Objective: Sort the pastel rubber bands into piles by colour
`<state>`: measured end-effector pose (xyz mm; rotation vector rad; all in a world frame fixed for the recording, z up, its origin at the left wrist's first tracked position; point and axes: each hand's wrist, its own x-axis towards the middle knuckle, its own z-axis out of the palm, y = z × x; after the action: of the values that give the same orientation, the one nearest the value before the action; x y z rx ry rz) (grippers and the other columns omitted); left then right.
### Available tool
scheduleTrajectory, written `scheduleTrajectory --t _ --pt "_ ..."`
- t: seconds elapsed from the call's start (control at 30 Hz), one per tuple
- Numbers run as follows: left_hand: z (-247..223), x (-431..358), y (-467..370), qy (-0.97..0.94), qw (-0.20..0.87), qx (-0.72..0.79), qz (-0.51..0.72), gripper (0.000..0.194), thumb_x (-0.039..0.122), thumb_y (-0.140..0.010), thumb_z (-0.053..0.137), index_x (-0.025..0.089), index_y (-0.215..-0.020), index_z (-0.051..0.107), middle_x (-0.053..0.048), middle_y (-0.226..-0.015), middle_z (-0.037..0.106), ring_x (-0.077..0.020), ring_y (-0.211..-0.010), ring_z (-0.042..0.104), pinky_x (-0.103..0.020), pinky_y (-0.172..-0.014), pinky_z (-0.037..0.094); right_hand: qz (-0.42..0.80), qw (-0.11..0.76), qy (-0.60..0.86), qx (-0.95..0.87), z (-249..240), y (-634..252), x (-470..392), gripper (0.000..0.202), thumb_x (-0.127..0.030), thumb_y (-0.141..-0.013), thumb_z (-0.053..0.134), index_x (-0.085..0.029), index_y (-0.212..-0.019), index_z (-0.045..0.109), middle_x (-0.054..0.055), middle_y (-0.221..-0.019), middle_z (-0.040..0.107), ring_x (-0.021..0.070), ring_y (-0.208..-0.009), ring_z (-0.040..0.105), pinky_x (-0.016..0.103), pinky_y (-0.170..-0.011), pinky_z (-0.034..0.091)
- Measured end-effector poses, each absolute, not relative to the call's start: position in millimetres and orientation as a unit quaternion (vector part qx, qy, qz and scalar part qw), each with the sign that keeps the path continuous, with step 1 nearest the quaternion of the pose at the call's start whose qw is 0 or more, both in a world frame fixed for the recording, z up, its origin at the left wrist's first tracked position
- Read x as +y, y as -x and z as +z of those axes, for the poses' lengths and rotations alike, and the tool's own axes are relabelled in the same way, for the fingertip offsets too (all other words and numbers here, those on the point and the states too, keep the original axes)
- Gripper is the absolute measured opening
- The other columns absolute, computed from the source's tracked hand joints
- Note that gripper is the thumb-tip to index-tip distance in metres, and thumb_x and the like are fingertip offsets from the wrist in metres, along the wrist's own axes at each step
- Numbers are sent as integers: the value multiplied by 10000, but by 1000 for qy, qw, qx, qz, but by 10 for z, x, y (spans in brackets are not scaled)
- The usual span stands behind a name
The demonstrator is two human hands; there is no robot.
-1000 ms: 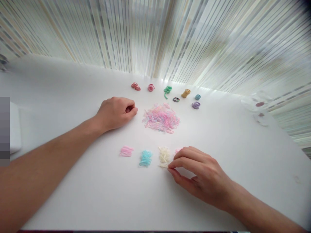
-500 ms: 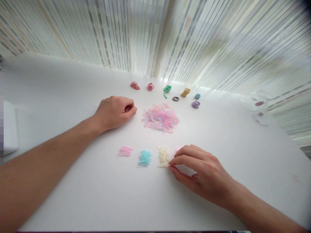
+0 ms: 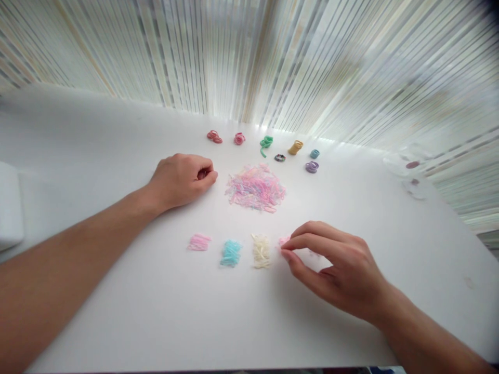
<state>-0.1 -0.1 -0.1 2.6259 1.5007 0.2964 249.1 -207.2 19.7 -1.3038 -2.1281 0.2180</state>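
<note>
My left hand point(image 3: 183, 179) rests on the white table, its fingers curled in, left of a loose heap of pastel pink and lilac bands point(image 3: 256, 188); what it holds, if anything, is hidden. Nearer me lie small piles: pink point(image 3: 199, 242), turquoise point(image 3: 231, 253) and cream point(image 3: 261, 251). Right of the cream pile, the thumb and index finger of my right hand point(image 3: 331, 265) pinch together at the edge of another pink pile point(image 3: 284, 241). Nothing can be made out between those fingertips. More pinkish bits show partly behind the fingers.
Along the back of the table point(image 3: 156, 135) lie red, pink, green, yellow, blue and purple coiled bands point(image 3: 312, 167) and a multicoloured ring point(image 3: 279, 158). A clear object point(image 3: 414, 188) stands at the right by the striped curtain point(image 3: 234, 62). A white object point(image 3: 10, 208) is at the left edge.
My right hand has moved from the cream pile's lower right edge up and right to the pink pile. My left hand has stayed in place. The view has shifted slightly.
</note>
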Motion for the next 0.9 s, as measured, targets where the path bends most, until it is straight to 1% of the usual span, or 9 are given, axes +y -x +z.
scheduleTrajectory --t 0.27,0.43,0.57,0.77,0.9 --pt "-4 8 9 -865 51 488 104 334 463 -922 456 212 -808 644 -46 -844 708 -208 -807 610 -329 -683 302 56 345 533 -770 189 -2609 -1989 164 -127 -956 646 -209 -818 683 32 -760 729 141 -645 651 273 -595 508" --pt "-5 9 10 -864 50 490 101 335 466 -925 458 221 -825 663 -41 -868 732 -210 -823 623 -327 -691 315 36 347 571 -743 165 -2719 -1921 198 -171 -955 645 -220 -763 648 28 -721 698 142 -595 568 287 -523 418" --pt "-2 11 19 -865 59 488 104 327 467 -924 458 227 -818 653 -33 -855 724 -205 -803 610 -327 -688 319 8 351 613 -708 137 -2872 -1848 244 -213 -952 662 -219 -710 634 15 -671 656 139 -572 482 309 -555 400" --pt "6 11 32 -866 63 484 110 322 470 -924 456 222 -789 612 -29 -822 698 -194 -761 580 -329 -677 309 16 354 655 -667 56 -3045 -1746 255 -264 -948 671 -207 -699 674 1 -648 624 137 -576 456 313 -564 380" --pt "17 7 33 -866 69 485 106 329 471 -922 455 225 -797 633 -31 -825 705 -198 -770 591 -332 -687 317 33 353 663 -660 13 -3082 -1711 265 -287 -943 673 -205 -692 688 -4 -634 616 133 -558 442 306 -547 365"
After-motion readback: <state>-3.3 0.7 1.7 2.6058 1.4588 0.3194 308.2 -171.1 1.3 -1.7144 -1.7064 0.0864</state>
